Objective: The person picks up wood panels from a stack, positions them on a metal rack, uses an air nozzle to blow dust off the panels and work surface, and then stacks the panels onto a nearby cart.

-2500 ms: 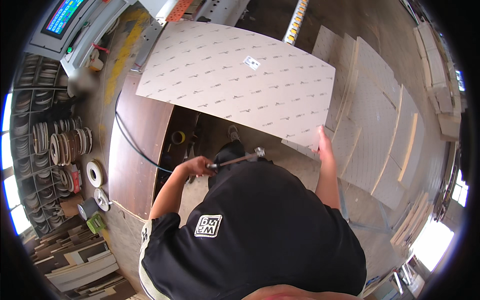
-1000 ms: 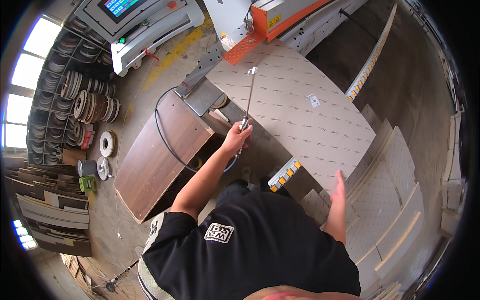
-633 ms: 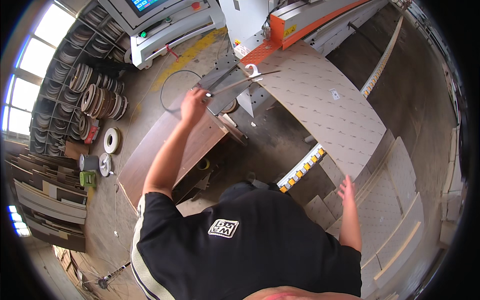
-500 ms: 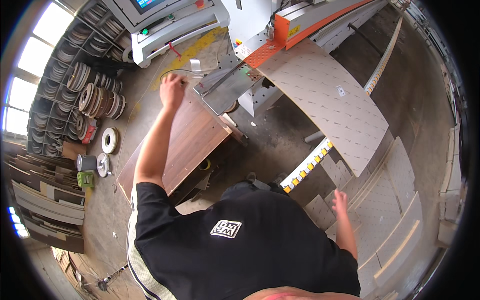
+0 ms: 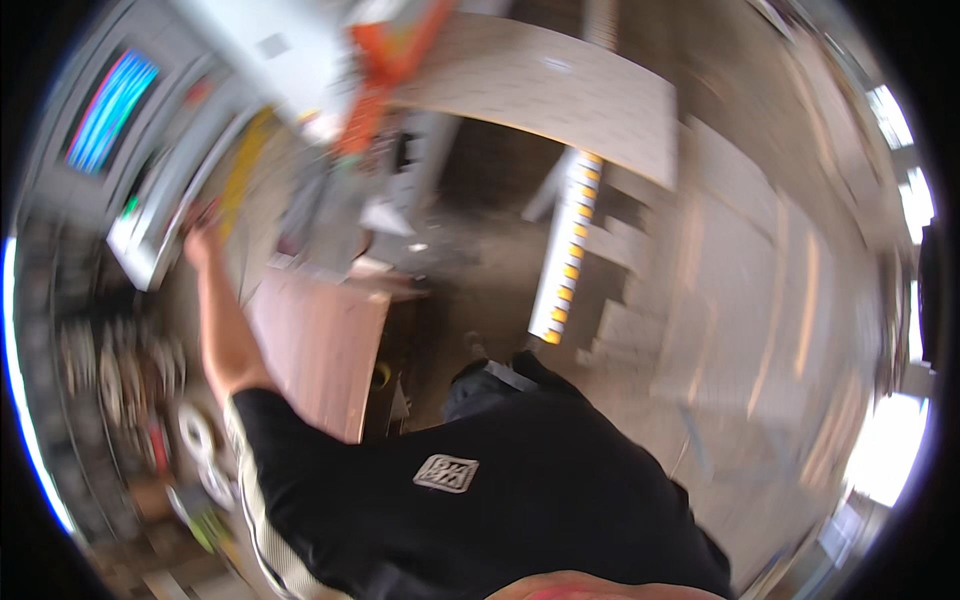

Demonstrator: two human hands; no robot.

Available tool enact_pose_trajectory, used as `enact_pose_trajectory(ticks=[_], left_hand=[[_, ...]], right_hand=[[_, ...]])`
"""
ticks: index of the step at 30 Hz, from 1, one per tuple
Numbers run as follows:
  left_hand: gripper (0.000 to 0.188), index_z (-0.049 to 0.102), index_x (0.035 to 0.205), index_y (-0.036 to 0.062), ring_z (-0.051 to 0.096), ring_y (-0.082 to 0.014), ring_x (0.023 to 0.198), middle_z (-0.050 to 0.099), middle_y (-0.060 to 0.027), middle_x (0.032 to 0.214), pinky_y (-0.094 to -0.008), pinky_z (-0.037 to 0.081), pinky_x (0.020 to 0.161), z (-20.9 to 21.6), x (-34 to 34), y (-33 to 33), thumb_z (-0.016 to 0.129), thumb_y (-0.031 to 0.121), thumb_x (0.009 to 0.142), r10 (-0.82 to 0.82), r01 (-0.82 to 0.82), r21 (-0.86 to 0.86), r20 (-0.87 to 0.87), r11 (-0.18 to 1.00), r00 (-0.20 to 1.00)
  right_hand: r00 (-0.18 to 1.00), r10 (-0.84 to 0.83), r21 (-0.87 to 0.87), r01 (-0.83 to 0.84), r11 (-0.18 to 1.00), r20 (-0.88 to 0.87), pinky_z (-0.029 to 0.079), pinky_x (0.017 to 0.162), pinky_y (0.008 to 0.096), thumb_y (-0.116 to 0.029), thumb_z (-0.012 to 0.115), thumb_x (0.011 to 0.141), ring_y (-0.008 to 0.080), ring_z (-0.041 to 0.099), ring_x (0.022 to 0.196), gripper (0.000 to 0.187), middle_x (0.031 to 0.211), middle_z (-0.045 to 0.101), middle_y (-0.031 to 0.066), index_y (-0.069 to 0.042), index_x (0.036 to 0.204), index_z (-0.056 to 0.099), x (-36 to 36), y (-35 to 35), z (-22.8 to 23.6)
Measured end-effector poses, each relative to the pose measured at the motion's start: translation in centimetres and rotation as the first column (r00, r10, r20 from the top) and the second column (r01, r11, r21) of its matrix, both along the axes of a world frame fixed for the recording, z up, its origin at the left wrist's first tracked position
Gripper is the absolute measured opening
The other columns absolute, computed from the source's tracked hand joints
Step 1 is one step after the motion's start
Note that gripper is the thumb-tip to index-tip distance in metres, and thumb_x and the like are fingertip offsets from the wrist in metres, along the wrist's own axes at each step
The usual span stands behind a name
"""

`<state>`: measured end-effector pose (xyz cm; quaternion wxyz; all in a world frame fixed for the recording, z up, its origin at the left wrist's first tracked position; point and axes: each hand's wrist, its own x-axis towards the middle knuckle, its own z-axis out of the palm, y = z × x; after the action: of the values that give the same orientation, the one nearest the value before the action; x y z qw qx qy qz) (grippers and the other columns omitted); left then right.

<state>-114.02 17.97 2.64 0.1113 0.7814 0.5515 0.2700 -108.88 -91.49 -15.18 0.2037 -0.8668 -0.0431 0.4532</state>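
Note:
My left arm stretches forward, and my left hand (image 5: 198,240) is beside the lower edge of a grey machine console (image 5: 147,262). Motion smears its fingers, so I cannot tell whether they touch or hold anything. A lit screen (image 5: 112,110) sits on the console, beyond the hand. Below and right of the hand stands a brown wood-look table (image 5: 315,340). My right hand is out of sight. A large pale patterned board (image 5: 560,85) lies at the machine's orange part (image 5: 385,65), over a white rail with yellow rollers (image 5: 568,250).
Stacked pale boards (image 5: 735,260) lie to the right. At the left, a rack with rolls of edge strip (image 5: 120,370) stands near a white ring-shaped roll (image 5: 195,430) and a green stool (image 5: 205,525). Much of the view is blurred.
The view has swung round to the right, blurring the scene. My left hand has gone from the table's far corner to beside the console. My right hand has left the view.

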Motion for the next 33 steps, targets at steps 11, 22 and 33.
enact_pose_trajectory(ticks=[11,22,33], left_hand=[[0.033,0.065,0.108,-0.0036,0.065,-0.0311,0.088,0.067,-0.0195,0.102,-0.0446,0.055,0.077,-6.0,5.6,-21.4,0.062,0.026,0.096,0.216,-0.114,-0.191,0.68,0.975,0.701],[0.018,0.066,0.114,-0.0001,0.063,-0.0112,0.083,0.067,-0.0038,0.096,-0.0266,0.052,0.078,-0.7,20.6,-73.2,0.062,0.012,0.102,-0.593,0.935,-0.346,0.771,-0.082,0.233],[0.026,0.065,0.12,-0.0042,0.067,-0.0118,0.083,0.073,-0.0076,0.096,-0.0258,0.055,0.077,-7.8,19.9,-98.3,0.063,0.014,0.101,-0.816,0.673,-0.687,0.536,-0.275,0.214]], right_hand=[[0.939,-0.344,-0.185,0.334,0.924,-0.023,0.049,0.1,0.0475,-0.061,0.045,0.099,0.0414,0.064,0.115,0.067,0.116,0.071,0.0227,-0.002,0.114,0.074,-1.9,0.3,1.3],[0.894,-0.448,-0.141,0.441,0.886,-0.019,0.05,0.099,0.0476,-0.061,0.049,0.096,0.0405,0.065,0.114,0.064,0.115,0.072,0.021,-0.006,0.114,0.075,-3.7,-10.2,-1.4],[0.296,-0.955,0.343,0.897,0.28,0.005,0.056,0.074,0.0359,-0.037,0.057,0.094,0.0234,0.074,0.076,0.041,0.088,0.075,0.0136,0.0,0.096,0.073,-7.2,-29.7,-4.4]])
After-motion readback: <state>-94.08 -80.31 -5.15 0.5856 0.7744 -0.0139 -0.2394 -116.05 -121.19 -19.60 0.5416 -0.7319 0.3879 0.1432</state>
